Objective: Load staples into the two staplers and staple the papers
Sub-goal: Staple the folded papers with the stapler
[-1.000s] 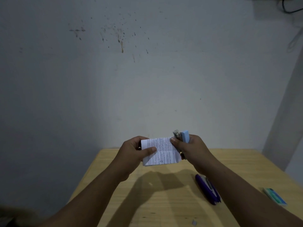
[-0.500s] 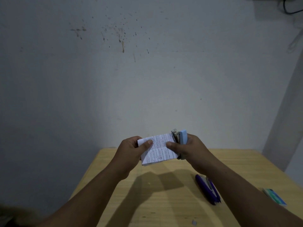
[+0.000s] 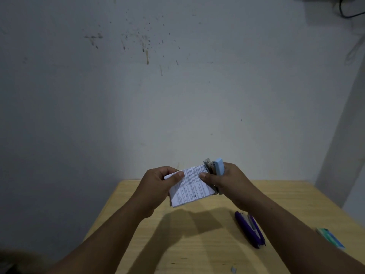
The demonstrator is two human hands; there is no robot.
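Since a second ago, the folded papers have been tilted so that their right edge is raised toward the light blue stapler, and the left thumb has been slid from the lower middle of the sheet up to its top left corner. Small printed lines can be seen across the papers, but the text is too fine and dim to be read; no brand is legible on either stapler. Both forearms are extended forward from the bottom corners of the view and meet above the far half of the wooden table. The left hand is curled round the left edge of the papers, with its thumb pressed on the front face and its fingers hidden behind. The right hand is closed round the light blue stapler, which is held upright with its metal head at 12 o'clock; its thumb is pressed on the right side of the papers, whose top right corner is touching the stapler's metal part. Whether the corner is actually inside the stapler's mouth cannot be told. A purple stapler is lying on the table at 5 o'clock from the hands, partly covered by the right forearm. A green and white staple box is resting near the table's right edge at 4 o'clock. A small staple strip is seen at the bottom edge, at 6 o'clock.
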